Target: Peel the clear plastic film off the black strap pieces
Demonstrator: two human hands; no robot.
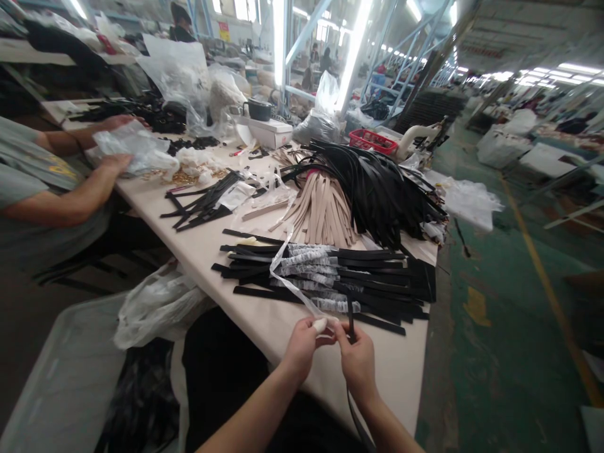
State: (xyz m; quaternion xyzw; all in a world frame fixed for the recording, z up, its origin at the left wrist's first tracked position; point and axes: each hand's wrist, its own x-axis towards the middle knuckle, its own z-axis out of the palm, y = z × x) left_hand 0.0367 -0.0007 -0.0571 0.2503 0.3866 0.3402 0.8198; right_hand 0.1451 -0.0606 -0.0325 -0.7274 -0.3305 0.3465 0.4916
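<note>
Close together at the table's near edge, both my hands are closed. My left hand (304, 346), with something white over the thumb tip, pinches the end of a clear plastic strip (287, 283) that trails back over the table. My right hand (358, 362) grips a narrow black strap (351, 314), which stands up above the fingers and hangs below the hand. Its fingertips also meet the plastic near my left thumb. Just beyond lie several black straps (377, 277) side by side, their middles wrapped in crinkled clear plastic (309, 267).
Behind are bundles of beige straps (321, 214) and black straps (377, 189), plus a red basket (372, 141). A co-worker (56, 182) at the left handles a plastic bag (132, 148). A translucent bin (61, 365) stands below left; a green floor (500, 352) runs along the right.
</note>
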